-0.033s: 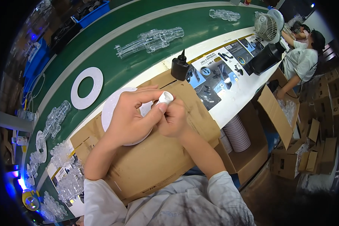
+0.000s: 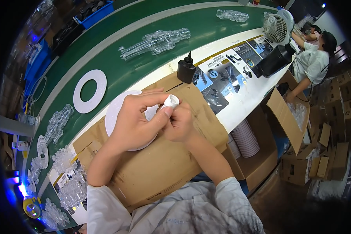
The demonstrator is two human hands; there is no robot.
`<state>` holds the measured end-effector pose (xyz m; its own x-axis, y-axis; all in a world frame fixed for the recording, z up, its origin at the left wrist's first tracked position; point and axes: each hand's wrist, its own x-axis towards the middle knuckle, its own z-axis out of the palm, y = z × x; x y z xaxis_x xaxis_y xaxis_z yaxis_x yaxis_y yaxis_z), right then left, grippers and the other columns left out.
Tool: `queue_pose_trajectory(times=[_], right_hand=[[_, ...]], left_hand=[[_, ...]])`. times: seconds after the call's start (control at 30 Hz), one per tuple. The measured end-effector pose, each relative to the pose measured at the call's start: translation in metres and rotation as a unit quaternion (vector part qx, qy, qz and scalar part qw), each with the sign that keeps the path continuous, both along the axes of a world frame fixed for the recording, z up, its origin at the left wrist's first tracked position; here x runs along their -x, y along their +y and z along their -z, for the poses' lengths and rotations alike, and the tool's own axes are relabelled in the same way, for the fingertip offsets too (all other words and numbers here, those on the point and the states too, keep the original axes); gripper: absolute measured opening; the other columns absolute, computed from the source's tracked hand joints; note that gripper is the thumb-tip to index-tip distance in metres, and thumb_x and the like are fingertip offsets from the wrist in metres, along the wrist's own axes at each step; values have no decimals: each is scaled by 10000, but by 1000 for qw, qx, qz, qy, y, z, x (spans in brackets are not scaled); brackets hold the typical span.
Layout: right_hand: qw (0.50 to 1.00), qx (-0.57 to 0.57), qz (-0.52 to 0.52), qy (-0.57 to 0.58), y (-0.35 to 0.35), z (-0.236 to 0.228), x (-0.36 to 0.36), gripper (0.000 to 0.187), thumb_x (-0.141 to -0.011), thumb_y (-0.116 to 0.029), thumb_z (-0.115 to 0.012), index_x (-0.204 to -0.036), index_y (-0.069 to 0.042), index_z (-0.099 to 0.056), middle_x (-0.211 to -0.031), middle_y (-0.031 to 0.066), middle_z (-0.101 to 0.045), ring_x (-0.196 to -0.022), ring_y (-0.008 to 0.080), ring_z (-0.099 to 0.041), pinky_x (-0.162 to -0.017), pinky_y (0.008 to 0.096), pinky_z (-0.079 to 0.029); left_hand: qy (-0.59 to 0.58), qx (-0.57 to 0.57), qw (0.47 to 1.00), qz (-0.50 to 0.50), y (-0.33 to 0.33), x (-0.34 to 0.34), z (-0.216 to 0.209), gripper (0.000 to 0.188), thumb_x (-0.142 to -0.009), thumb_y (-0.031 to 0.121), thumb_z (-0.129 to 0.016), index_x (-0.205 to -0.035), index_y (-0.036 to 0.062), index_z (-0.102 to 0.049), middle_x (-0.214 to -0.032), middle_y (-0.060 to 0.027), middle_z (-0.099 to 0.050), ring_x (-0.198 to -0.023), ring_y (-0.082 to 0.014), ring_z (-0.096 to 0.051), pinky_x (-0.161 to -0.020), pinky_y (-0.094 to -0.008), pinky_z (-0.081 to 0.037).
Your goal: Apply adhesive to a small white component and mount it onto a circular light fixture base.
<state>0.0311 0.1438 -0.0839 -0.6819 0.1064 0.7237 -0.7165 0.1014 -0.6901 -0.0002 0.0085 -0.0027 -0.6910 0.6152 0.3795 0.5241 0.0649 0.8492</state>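
Head view: I have a short white hollow plastic cylinder (image 2: 172,100) just above frame centre, held up over the work surface. Left hand (image 2: 134,123) has thumb and forefinger pinched on it, gap narrow, closed down to the cylinder's width. Right hand (image 2: 180,121) is curled, fingers bunched tight just below and to the right; its fingertips are hidden, so I can't tell whether it grips the lower end or only braces it. Key relation: cylinder sits at the left fingertips and to the upper left of the right knuckles, long axis tilted, open mouth toward the upper right of frame, other end running down between the hands. I'd call left the nearer hand, by a little. Below and left of the cylinder, a flat white ring-shaped disc (image 2: 114,111) lies on a brown cardboard sheet (image 2: 171,163), partly covered by the left hand. Black squeeze bottle with a pointed nozzle (image 2: 186,71) stands upright at the sheet's upper edge, apart from both hands. Second white flat ring (image 2: 100,84) lies on the green belt (image 2: 121,74), upper left of frame.
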Motion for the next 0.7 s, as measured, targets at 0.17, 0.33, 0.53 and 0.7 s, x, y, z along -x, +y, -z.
queue_pose_trajectory(times=[0.17, 0.33, 0.53, 0.7], right_hand=[[999, 1, 35, 34, -1, 5, 5, 96, -814, -20, -692, -742, 14, -639, -614, 108, -612, -495, 246, -602, -470, 324, -454], [997, -13, 58, 49, -2, 5, 5, 77, -809, -22, -698, -763, 18, -651, -614, 112, -610, -498, 250, -617, -476, 323, -467], [996, -28, 72, 49, 0, 8, 5, 63, -807, -35, -702, -798, 14, -663, -612, 109, -607, -509, 261, -628, -474, 333, -475], [993, -45, 83, 64, 0, 7, 5, 91, -792, -50, -715, -779, 1, -642, -611, 104, -604, -504, 268, -617, -480, 338, -484]], left_hand=[[36, -5, 999, -2, 4, 1, 0, 198, -883, 52, -643, -1050, -7, -733, -842, -124, -737, -748, -249, -705, -1108, -496, -434], [62, 1, 998, -2, 3, 3, 2, 192, -867, 38, -657, -1034, -9, -736, -832, -135, -736, -721, -274, -706, -1119, -511, -422], [70, 0, 998, -2, 4, 4, 4, 193, -860, 39, -666, -1033, -10, -738, -807, -136, -734, -706, -265, -704, -1117, -513, -423], [62, -5, 998, -11, 5, 4, 7, 177, -866, 54, -675, -1022, 1, -741, -809, -120, -738, -719, -253, -711, -1114, -510, -427]])
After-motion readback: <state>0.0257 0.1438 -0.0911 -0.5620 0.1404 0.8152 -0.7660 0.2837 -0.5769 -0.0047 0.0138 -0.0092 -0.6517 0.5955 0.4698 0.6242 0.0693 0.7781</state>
